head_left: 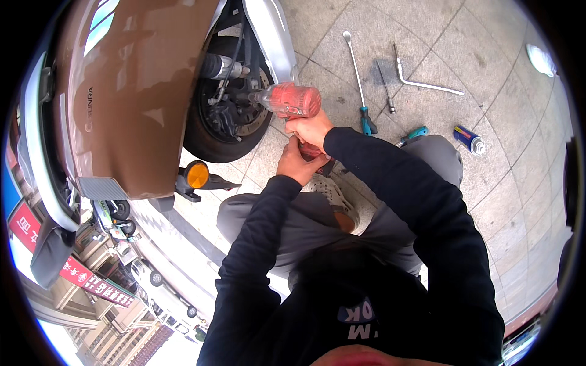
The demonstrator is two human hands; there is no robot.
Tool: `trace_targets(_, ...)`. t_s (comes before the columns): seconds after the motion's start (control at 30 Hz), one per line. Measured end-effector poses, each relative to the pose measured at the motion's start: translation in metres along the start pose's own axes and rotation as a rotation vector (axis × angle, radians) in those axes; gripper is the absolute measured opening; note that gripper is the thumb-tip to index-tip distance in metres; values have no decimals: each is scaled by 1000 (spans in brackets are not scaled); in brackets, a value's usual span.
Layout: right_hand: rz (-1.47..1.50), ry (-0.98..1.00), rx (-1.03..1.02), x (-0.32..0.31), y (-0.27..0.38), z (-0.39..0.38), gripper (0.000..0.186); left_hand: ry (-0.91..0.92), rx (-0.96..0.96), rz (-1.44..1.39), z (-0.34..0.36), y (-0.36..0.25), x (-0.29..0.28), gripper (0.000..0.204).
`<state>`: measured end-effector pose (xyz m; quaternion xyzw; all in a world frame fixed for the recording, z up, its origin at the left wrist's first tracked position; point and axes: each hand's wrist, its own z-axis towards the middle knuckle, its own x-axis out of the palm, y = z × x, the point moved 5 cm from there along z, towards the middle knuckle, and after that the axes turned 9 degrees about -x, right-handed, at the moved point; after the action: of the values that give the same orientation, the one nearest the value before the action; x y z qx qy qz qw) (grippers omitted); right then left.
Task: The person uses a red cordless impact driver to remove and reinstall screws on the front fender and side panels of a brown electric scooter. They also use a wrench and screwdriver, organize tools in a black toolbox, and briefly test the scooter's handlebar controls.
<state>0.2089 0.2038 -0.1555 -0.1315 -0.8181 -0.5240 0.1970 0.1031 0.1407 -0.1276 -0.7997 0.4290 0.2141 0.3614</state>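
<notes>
My right hand (310,129) is wrapped round the handle of a red impact driver (288,97), just below its body. My left hand (299,161) grips the lower end of the same tool, near its base. The driver's nose points left into the front wheel (244,140) of a brown scooter (134,91), at the fittings by the brake caliper (224,114). Whether the tip is seated on a bolt is too small to tell. A silver fork or shock body (227,66) shows above the caliper, and an orange reflector (197,174) sits below the wheel.
On the paving right of the wheel lie a long turquoise-handled bar (365,119), a thin extension rod (386,91), a bent wrench (427,85), another turquoise-handled tool (417,133) and a blue spray can (469,139). A shoe (539,60) shows top right; parked vehicles (155,287) stand lower left.
</notes>
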Motion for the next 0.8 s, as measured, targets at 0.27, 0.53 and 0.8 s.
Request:
trace_targets(0.27, -126, 31, 18, 4, -21, 1, 29, 11, -71, 47, 1, 14, 4, 70)
trace_targets(0.53, 231, 66, 235, 12, -27, 0, 10, -40, -127, 270, -11, 9, -9, 80)
trace_targets(0.8, 193, 42, 265, 17, -39, 1, 10, -93, -52, 232, -8, 18, -8, 77)
